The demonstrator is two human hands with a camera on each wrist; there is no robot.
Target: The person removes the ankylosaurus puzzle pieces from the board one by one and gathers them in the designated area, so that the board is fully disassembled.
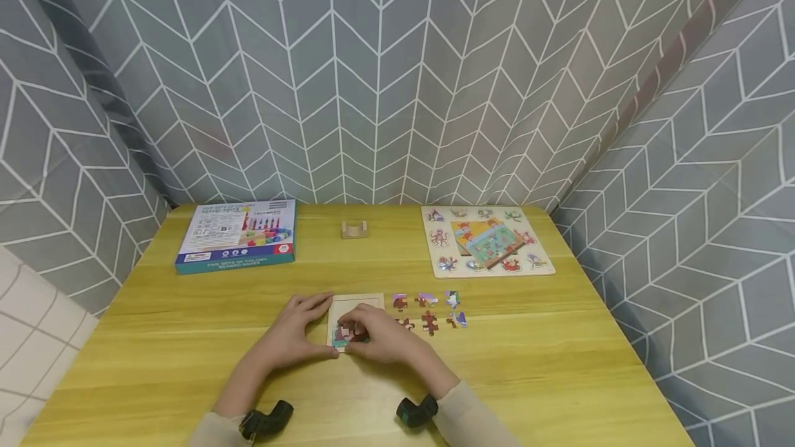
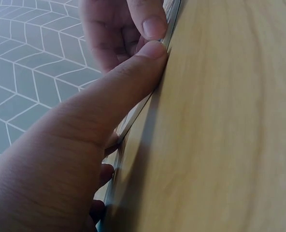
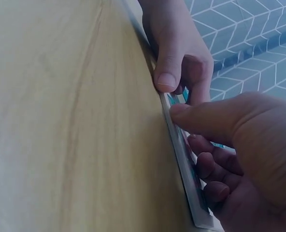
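A small wooden puzzle tray (image 1: 333, 309) lies on the table in front of me, partly filled with coloured pieces along its near side. My left hand (image 1: 292, 336) grips its left side, thumb at the near edge and fingers at the far left corner. Over the tray, my right hand (image 1: 385, 336) has its fingers bent about a brown puzzle piece (image 1: 357, 331), thumb low by the near rim. In the right wrist view, that hand's fingertips (image 3: 206, 164) lie over the tray's surface. Loose puzzle pieces (image 1: 430, 323) lie just right of the tray, one partly hidden by the right hand.
A boxed bead set (image 1: 236, 236) lies at the back left. Behind the tray stands a small notched wooden block (image 1: 354, 230). At the back right, a sea-animal board (image 1: 437, 254) carries two picture cards (image 1: 495, 243). A patterned curtain (image 1: 373, 74) borders the table's far edge.
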